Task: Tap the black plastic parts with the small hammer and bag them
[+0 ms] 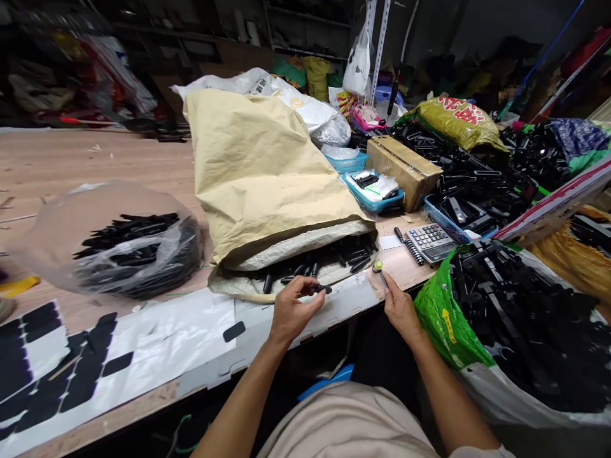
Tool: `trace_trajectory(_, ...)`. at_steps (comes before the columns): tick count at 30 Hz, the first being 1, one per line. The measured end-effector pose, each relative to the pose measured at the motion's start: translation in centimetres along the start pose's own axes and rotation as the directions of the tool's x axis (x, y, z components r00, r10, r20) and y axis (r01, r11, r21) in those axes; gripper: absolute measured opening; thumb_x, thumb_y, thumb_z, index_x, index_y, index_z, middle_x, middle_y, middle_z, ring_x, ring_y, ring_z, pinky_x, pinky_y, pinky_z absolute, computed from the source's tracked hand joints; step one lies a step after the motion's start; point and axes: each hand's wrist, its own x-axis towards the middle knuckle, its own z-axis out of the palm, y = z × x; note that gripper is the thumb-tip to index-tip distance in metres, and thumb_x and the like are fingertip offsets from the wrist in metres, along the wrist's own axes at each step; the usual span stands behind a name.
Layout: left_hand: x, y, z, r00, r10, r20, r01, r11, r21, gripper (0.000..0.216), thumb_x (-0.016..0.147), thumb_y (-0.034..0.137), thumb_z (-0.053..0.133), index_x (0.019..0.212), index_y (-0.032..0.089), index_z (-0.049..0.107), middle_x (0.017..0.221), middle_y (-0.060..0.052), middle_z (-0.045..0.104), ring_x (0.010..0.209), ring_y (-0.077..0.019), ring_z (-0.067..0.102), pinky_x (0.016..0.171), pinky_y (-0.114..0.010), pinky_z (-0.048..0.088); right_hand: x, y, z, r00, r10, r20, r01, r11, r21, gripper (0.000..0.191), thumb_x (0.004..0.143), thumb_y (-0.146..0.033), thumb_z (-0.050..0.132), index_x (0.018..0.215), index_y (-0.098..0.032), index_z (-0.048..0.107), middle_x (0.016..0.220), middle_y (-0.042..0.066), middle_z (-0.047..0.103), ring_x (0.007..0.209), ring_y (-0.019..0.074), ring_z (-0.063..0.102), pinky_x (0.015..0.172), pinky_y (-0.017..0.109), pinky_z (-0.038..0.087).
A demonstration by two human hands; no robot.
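My left hand (292, 307) is closed in a pinch on a small black plastic piece (323, 289) at the mouth of a tan paper sack (258, 172) that lies open on the wooden bench. Several more black pieces (334, 259) spill from the sack's opening. My right hand (400, 307) is closed on a thin tool (382, 278) whose tip points toward a small yellow-green round thing (379, 265) on the bench edge. Both hands rest near the bench's front edge, about a hand's width apart.
A clear plastic bag of black parts (128, 248) lies to the left. White sheets with black adhesive shapes (57, 369) cover the front left. A calculator (432, 242), blue trays (375, 191), a cardboard box (403, 166) and a green bag of black parts (506, 305) crowd the right.
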Motion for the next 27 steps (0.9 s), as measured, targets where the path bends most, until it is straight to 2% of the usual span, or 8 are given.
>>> trace_trajectory(4,-3.4,-3.2,-0.6,0.995,-0.095,-0.008,0.095,0.995,0.038,0.019,0.081,0.039,0.068,0.088,0.021,0.068,0.086,-0.003,0.070,0.082,-0.0186,0.063,0.077,-0.032,0.052,0.0,-0.1,-0.3,1.000,0.003,0.009,-0.003,1.000,-0.003,0.053,0.095,-0.020,0.040,0.146,-0.016,0.051,0.122,0.012,0.072,0.108,0.0247,0.071,0.094,0.032,0.054)
trace_trajectory(8,-4.4,-4.9,-0.7,0.998,-0.064,0.011,0.063,0.995,0.083,0.017,0.084,0.036,0.068,0.094,0.023,0.071,0.092,-0.004,0.072,0.094,-0.0224,0.060,0.086,-0.037,0.050,-0.4,-0.5,-0.4,0.999,-0.011,-0.042,0.013,0.999,0.032,0.052,0.094,-0.023,0.040,0.144,-0.015,0.054,0.122,0.013,0.072,0.104,0.0233,0.071,0.092,0.030,0.054)
trace_trajectory(12,-4.1,-5.0,-0.5,0.998,-0.042,0.048,0.036,0.993,0.115,0.017,0.083,0.032,0.069,0.096,0.023,0.073,0.091,-0.003,0.069,0.091,-0.0218,0.058,0.085,-0.036,0.048,-1.6,-2.2,-0.6,0.998,-0.018,-0.058,0.026,0.990,0.142,0.053,0.096,-0.027,0.038,0.147,-0.013,0.050,0.085,0.006,0.075,0.070,0.0185,0.068,0.073,0.027,0.055)
trace_trajectory(14,-4.1,-5.1,-0.3,0.998,-0.046,0.043,0.040,0.990,0.134,0.019,0.081,0.032,0.071,0.098,0.023,0.074,0.087,-0.003,0.066,0.088,-0.0212,0.057,0.083,-0.035,0.049,-2.3,-3.5,-0.6,0.998,-0.060,-0.013,0.062,0.978,0.197,0.053,0.097,-0.029,0.039,0.147,-0.014,0.049,0.068,0.001,0.067,0.057,0.0157,0.061,0.065,0.025,0.052)
trace_trajectory(16,-4.1,-5.3,-0.2,0.998,-0.058,0.034,0.052,0.988,0.142,0.021,0.080,0.032,0.073,0.099,0.023,0.074,0.084,-0.003,0.064,0.086,-0.0210,0.056,0.082,-0.035,0.049,-3.0,-5.1,-0.3,0.989,-0.142,0.047,0.126,0.962,0.242,0.052,0.098,-0.029,0.039,0.146,-0.013,0.050,0.063,-0.001,0.062,0.056,0.0141,0.058,0.063,0.023,0.050)
trace_trajectory(21,-4.1,-5.7,0.1,0.995,-0.098,0.020,0.095,0.986,0.136,0.020,0.078,0.033,0.076,0.095,0.022,0.074,0.084,-0.003,0.066,0.087,-0.0211,0.057,0.080,-0.034,0.048,-4.4,-8.4,1.1,0.927,-0.305,0.218,0.237,0.927,0.290,0.050,0.098,-0.024,0.039,0.146,-0.015,0.049,0.064,-0.001,0.062,0.056,0.0131,0.058,0.063,0.022,0.051)
trace_trajectory(25,-4.0,-5.7,0.1,0.995,-0.099,0.020,0.095,0.987,0.128,0.016,0.078,0.032,0.075,0.091,0.023,0.075,0.082,-0.002,0.066,0.085,-0.0205,0.058,0.078,-0.033,0.048,-4.8,-9.9,2.0,0.890,-0.383,0.247,0.310,0.906,0.288,0.051,0.098,-0.022,0.038,0.147,-0.014,0.049,0.066,0.001,0.065,0.059,0.0151,0.061,0.072,0.026,0.055)
trace_trajectory(27,-4.0,-5.7,0.2,0.995,-0.095,0.013,0.093,0.987,0.128,0.013,0.078,0.031,0.075,0.089,0.023,0.074,0.081,-0.002,0.066,0.085,-0.0202,0.058,0.078,-0.033,0.048,-4.9,-10.3,2.3,0.880,-0.403,0.253,0.335,0.902,0.272,0.051,0.098,-0.020,0.038,0.147,-0.016,0.048,0.074,0.003,0.070,0.063,0.0160,0.064,0.076,0.028,0.056)
